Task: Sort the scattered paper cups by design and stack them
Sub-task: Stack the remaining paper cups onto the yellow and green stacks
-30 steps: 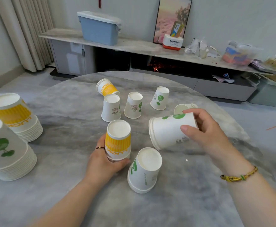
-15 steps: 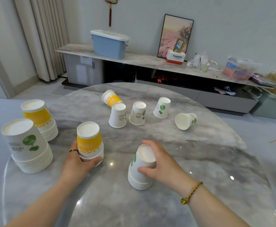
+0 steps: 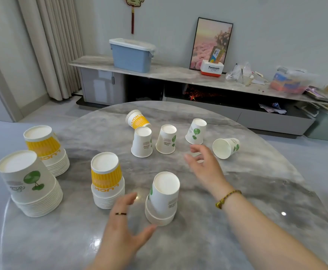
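Upside-down paper cups stand on a round marble table [image 3: 247, 191]. A small yellow stack [image 3: 106, 182] and a small green-tree stack [image 3: 163, 199] sit near me. At the left are a tall green-tree stack [image 3: 30, 184] and a tall yellow stack [image 3: 46, 149]. Farther off, a yellow cup [image 3: 137, 119] lies tipped, three white green-tree cups [image 3: 142, 142] [image 3: 166, 139] [image 3: 196, 131] stand inverted, and one [image 3: 225, 148] lies on its side. My left hand [image 3: 124, 227] hovers open between the two near stacks. My right hand [image 3: 204, 164] is open, just left of the lying cup.
Beyond the table runs a low marble console with a blue lidded bin [image 3: 132, 55], a framed picture [image 3: 211, 43], a Panasonic box [image 3: 213, 69] and bags of clutter [image 3: 290, 80]. Curtains [image 3: 50, 45] hang at the left.
Both hands have let go of their stacks. The right hand has lifted off the green-tree stack and moved toward the far cups; the left hand has drawn back to the right of the yellow stack.
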